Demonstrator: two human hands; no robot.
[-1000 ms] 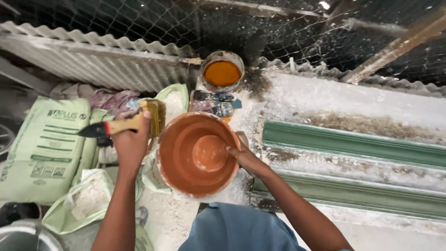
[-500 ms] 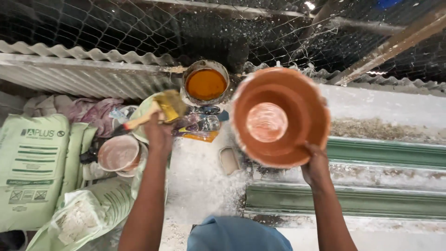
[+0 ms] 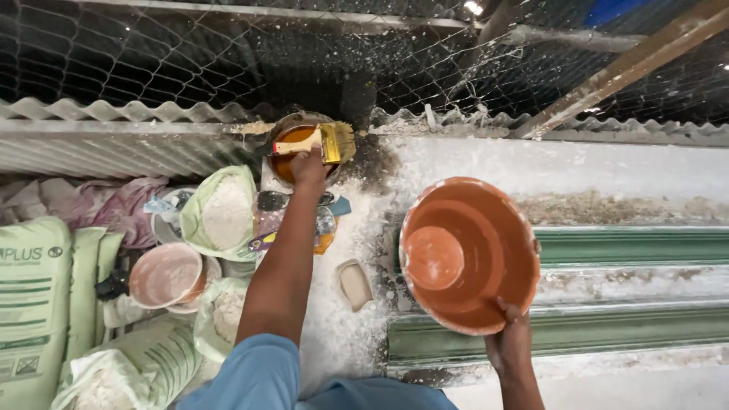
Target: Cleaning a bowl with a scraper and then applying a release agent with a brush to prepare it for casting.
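Orange bowl: I see my right hand (image 3: 510, 343) with its fingers curled over the bottom edge of the big orange plastic bowl (image 3: 468, 254), holding it tight. The bowl is tipped so I look straight inside, and it has white smears in it.
Left hand: my left hand (image 3: 309, 167) is reached far out, fingers closed around the handle of a wide brush (image 3: 317, 142) (yellow bristles, pale handle).
Brush: it lies across the top of a small tin of orange liquid (image 3: 292, 152) by the wavy metal sheet (image 3: 114, 140).
Under the bowl: long green moulded strips (image 3: 630, 247) lie side by side, with white powder around them.
Near my left arm: a small pale block (image 3: 355, 284) sits in the white powder, and a pink dusty bowl (image 3: 165, 275) is further left.
Bags: open bags of white powder (image 3: 225, 212) and a big green sack (image 3: 34, 304) sit at the left.
Back: wire mesh (image 3: 190, 53) stands behind it all.
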